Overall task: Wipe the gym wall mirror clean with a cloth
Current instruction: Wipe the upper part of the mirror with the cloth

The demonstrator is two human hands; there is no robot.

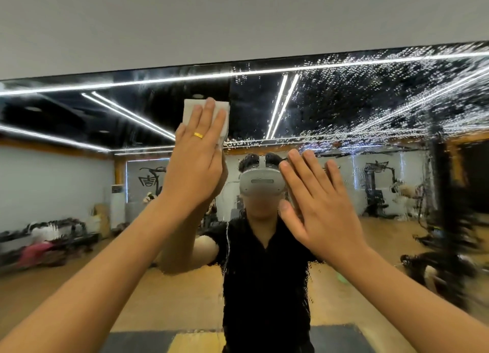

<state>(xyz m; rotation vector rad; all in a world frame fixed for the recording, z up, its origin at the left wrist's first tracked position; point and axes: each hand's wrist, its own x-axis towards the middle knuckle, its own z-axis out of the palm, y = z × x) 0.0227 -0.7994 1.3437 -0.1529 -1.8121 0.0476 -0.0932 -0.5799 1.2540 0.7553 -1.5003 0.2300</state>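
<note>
Two hands of mine are up at the mirror (344,109). My left hand (195,162) presses the white cloth (190,108) flat on the glass near the top edge, at about 11 o'clock from the reflected headset (262,185). Its fingers (210,114) are straight and close together over the cloth, not curled around it. My right hand (315,209) is at 3 o'clock from the headset, with fingers straight and a little apart, holding nothing. I cannot tell if its palm really touches the glass.

I judge the work is about half done. From the cloth toward 9 o'clock the glass looks clear and the room reflects sharply. From 12 to 3 o'clock many water drops (397,93) cover it, and wet streaks run down toward 6 o'clock. This wet part is left to wipe.
</note>
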